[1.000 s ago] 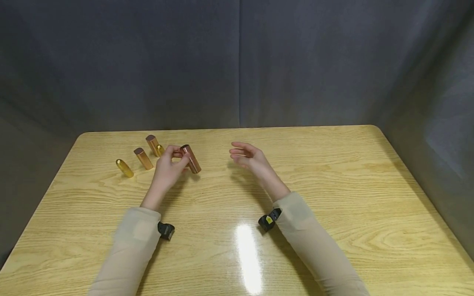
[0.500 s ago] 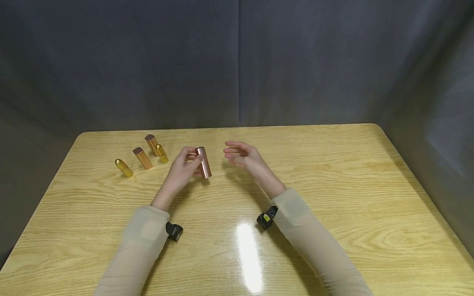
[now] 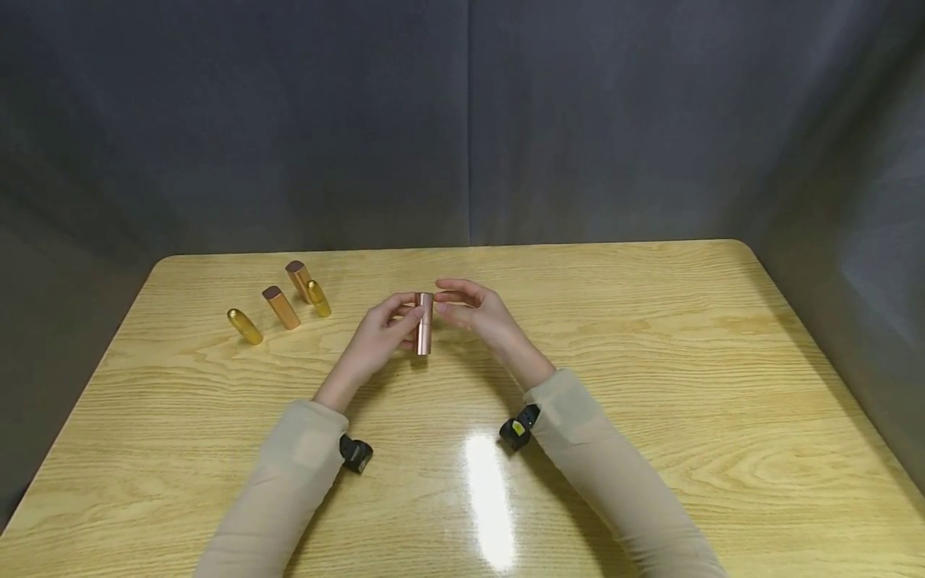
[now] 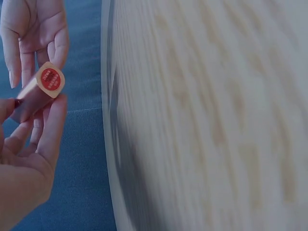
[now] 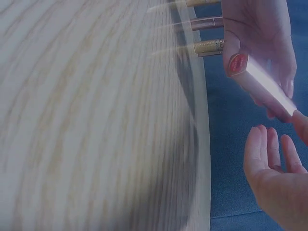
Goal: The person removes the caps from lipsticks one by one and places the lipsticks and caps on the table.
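My left hand pinches a rose-gold lipstick between thumb and fingers, above the table. The tube stands nearly upright in the head view. A red round label shows on the lower end of the lipstick in the right wrist view. Just right of its upper end is my right hand, fingers extended and thumb apart. Its fingertips come close to the tube; whether they touch it is hard to tell. In the left wrist view, the left hand lies under the lipstick.
On the left of the wooden table stand two copper-coloured tubes, a nearer one and a farther one. Two gold round-topped tubes flank them, one on the left, another on the right. A dark curtain hangs behind.
My left hand has carried the lipstick rightward from beside the standing tubes, turning it more upright. The right hand has shifted slightly left, closing the gap.
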Action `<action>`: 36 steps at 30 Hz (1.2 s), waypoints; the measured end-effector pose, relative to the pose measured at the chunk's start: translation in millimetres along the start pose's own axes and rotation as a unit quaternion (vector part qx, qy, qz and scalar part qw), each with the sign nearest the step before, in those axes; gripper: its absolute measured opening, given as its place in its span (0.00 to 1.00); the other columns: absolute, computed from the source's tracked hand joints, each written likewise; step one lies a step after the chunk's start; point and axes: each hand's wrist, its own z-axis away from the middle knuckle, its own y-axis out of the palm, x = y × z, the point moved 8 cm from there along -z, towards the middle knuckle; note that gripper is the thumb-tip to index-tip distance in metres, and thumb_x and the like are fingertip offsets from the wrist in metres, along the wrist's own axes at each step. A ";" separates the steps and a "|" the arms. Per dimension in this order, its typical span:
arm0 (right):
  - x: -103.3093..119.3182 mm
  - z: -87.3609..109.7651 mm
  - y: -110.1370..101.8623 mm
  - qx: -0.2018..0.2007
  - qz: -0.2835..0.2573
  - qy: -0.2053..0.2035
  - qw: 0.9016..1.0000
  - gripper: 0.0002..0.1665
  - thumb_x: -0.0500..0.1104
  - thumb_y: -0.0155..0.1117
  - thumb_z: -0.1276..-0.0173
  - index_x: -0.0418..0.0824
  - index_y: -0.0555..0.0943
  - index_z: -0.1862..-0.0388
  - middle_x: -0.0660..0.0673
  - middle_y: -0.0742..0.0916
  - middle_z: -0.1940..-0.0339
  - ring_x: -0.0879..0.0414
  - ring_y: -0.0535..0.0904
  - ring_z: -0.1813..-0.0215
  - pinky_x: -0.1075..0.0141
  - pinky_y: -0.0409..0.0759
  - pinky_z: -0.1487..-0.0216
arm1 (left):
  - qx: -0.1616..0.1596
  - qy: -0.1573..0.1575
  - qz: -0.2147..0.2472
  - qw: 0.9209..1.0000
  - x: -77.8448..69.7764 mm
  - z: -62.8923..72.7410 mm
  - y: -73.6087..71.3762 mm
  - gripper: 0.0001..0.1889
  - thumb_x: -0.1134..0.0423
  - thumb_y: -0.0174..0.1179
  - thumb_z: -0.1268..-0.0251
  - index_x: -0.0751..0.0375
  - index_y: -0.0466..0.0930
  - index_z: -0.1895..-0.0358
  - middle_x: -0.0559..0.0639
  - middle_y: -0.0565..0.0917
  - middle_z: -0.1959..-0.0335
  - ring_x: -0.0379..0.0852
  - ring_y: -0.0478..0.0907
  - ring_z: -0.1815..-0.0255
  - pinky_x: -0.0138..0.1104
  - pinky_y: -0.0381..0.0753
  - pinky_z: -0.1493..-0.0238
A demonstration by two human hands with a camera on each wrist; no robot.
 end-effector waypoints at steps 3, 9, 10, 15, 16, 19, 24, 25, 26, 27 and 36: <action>-1.1 -0.1 0.6 0.000 -0.003 -0.001 1.000 0.27 0.34 0.57 0.30 0.33 0.68 0.33 0.34 0.76 0.38 0.52 0.77 0.45 0.52 0.74 0.34 | 0.007 0.002 -0.009 1.000 -0.3 -0.1 2.9 0.24 0.56 0.48 0.25 0.64 0.65 0.32 0.65 0.76 0.48 0.42 0.78 0.60 0.43 0.85 0.55; -3.2 -0.3 1.2 -0.003 0.000 0.001 1.000 0.24 0.36 0.58 0.30 0.32 0.71 0.36 0.41 0.78 0.47 0.59 0.76 0.51 0.52 0.75 0.35 | 0.016 -0.003 -0.014 1.000 0.1 1.5 5.4 0.27 0.54 0.48 0.25 0.61 0.60 0.28 0.65 0.76 0.44 0.48 0.80 0.56 0.41 0.85 0.55; -3.3 -0.1 1.3 -0.004 0.001 0.002 1.000 0.24 0.36 0.58 0.30 0.32 0.71 0.37 0.42 0.78 0.48 0.60 0.77 0.52 0.52 0.75 0.35 | 0.017 -0.005 -0.011 1.000 0.3 1.7 5.4 0.27 0.54 0.48 0.25 0.61 0.59 0.28 0.65 0.75 0.43 0.48 0.80 0.55 0.41 0.85 0.54; -4.8 0.3 2.1 -0.003 -0.003 0.007 1.000 0.23 0.37 0.57 0.29 0.31 0.71 0.37 0.41 0.79 0.47 0.60 0.78 0.53 0.53 0.74 0.35 | 0.011 -0.011 -0.001 1.000 0.0 2.4 4.6 0.24 0.54 0.48 0.25 0.66 0.62 0.34 0.65 0.76 0.43 0.46 0.81 0.57 0.40 0.84 0.56; -5.3 0.2 2.3 -0.003 -0.006 0.009 1.000 0.24 0.37 0.57 0.29 0.31 0.71 0.36 0.40 0.79 0.45 0.59 0.79 0.51 0.53 0.74 0.34 | 0.010 -0.012 0.000 1.000 -0.3 2.6 4.3 0.24 0.54 0.48 0.25 0.66 0.63 0.36 0.64 0.76 0.44 0.45 0.81 0.58 0.39 0.84 0.56; -7.8 0.2 2.8 0.001 -0.018 0.019 1.000 0.24 0.36 0.56 0.29 0.30 0.70 0.35 0.34 0.77 0.38 0.54 0.78 0.45 0.55 0.73 0.33 | 0.009 -0.009 -0.001 1.000 -0.2 2.8 4.4 0.22 0.55 0.48 0.25 0.66 0.66 0.38 0.63 0.77 0.45 0.40 0.80 0.61 0.37 0.83 0.58; -10.9 0.1 1.2 0.003 -0.012 0.029 1.000 0.25 0.36 0.56 0.29 0.28 0.69 0.35 0.33 0.75 0.35 0.53 0.78 0.45 0.56 0.74 0.33 | 0.009 -0.003 -0.003 1.000 -1.3 3.3 4.4 0.21 0.56 0.52 0.27 0.64 0.69 0.38 0.63 0.78 0.46 0.42 0.81 0.60 0.35 0.83 0.59; -11.3 -0.1 0.6 0.003 -0.011 0.029 1.000 0.25 0.36 0.56 0.29 0.28 0.69 0.35 0.33 0.75 0.36 0.55 0.79 0.47 0.56 0.73 0.33 | 0.009 -0.005 -0.006 1.000 -1.1 3.2 4.4 0.21 0.56 0.53 0.28 0.63 0.69 0.38 0.62 0.78 0.45 0.44 0.81 0.58 0.34 0.82 0.59; -11.4 0.1 0.1 0.002 -0.009 0.029 1.000 0.25 0.36 0.56 0.29 0.28 0.69 0.35 0.33 0.76 0.37 0.57 0.79 0.49 0.56 0.74 0.34 | 0.011 -0.005 -0.009 1.000 -1.0 3.2 4.7 0.22 0.56 0.55 0.29 0.62 0.69 0.37 0.62 0.77 0.45 0.46 0.81 0.56 0.34 0.82 0.58; -11.5 0.2 -0.3 0.001 -0.009 0.029 1.000 0.25 0.37 0.56 0.30 0.28 0.69 0.35 0.34 0.77 0.38 0.59 0.79 0.51 0.56 0.74 0.34 | 0.013 -0.006 -0.013 1.000 -0.8 3.3 4.8 0.23 0.57 0.56 0.30 0.62 0.69 0.37 0.62 0.77 0.44 0.48 0.81 0.53 0.34 0.82 0.57; -8.2 1.9 -2.4 0.008 -0.062 0.008 0.998 0.27 0.34 0.52 0.29 0.26 0.64 0.34 0.37 0.76 0.42 0.62 0.78 0.52 0.51 0.70 0.31 | 0.033 -0.036 -0.026 0.998 3.6 6.8 5.0 0.23 0.59 0.61 0.34 0.63 0.71 0.39 0.60 0.76 0.42 0.55 0.77 0.44 0.42 0.82 0.51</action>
